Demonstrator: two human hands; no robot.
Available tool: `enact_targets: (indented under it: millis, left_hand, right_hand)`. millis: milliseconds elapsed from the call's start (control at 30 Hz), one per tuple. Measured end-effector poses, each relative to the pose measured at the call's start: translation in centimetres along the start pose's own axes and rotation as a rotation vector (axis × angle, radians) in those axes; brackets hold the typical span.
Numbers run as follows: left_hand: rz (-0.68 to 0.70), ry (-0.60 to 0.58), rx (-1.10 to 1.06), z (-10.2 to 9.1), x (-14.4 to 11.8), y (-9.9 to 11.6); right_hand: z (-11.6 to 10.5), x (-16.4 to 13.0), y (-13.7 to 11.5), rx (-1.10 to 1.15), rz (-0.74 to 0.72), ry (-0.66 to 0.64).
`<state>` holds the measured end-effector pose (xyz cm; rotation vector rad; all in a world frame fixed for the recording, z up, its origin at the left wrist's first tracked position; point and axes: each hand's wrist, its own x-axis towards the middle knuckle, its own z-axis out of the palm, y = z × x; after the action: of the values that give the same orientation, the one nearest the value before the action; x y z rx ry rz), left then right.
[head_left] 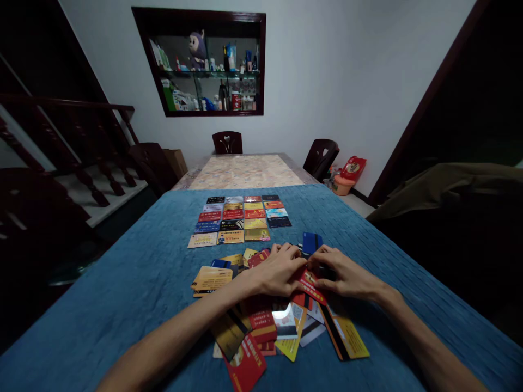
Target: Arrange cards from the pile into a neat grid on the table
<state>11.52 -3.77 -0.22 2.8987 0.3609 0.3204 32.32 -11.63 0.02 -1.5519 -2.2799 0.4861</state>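
Observation:
A red card (312, 288) with yellow print lies over the right part of a loose pile of plastic cards. My left hand (281, 270) is closed at its left edge, fingers bent and thumb pressed in. At its right edge my right hand (343, 272) pinches with thumb and fingers. Beneath and around both hands the pile spreads: a yellow card with a black stripe (346, 335), a red card (245, 363) and tan cards (213, 279). Just beyond my fingers lies a blue card (311, 243). My left forearm hides part of the pile.
Farther off, several cards lie in rows, among them a VIP card (231, 237) and a dark card (279, 222). A blue cloth (134, 283) covers the near table. Chairs (227, 142) stand around it, and dark fabric (453, 188) hangs at the right.

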Motion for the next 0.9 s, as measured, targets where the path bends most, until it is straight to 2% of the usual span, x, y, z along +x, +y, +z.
enact_targets:
  millis: [233, 367, 600, 733, 900]
  left_hand:
    - [0.083, 0.002, 0.041, -0.4, -0.1, -0.1]
    - [0.076, -0.012, 0.052, -0.8, -0.1, 0.1]
    - [0.070, 0.030, 0.124, -1.3, -0.1, 0.5]
    - [0.055, 0.027, 0.151, -1.5, -0.1, 0.7]
    - [0.005, 0.012, 0.186, -2.0, -0.2, 0.7]
  right_hand:
    - [0.1, 0.3, 0.8, 0.122, -0.002, 0.030]
    - [0.1, 0.3, 1.3, 0.197, 0.033, 0.070]
    - [0.2, 0.3, 1.8, 0.275, 0.052, 0.148]
    - [0.3, 0.3, 1.6, 0.255, 0.043, 0.198]
    - [0.3, 0.3, 1.0, 0.131, -0.053, 0.236]
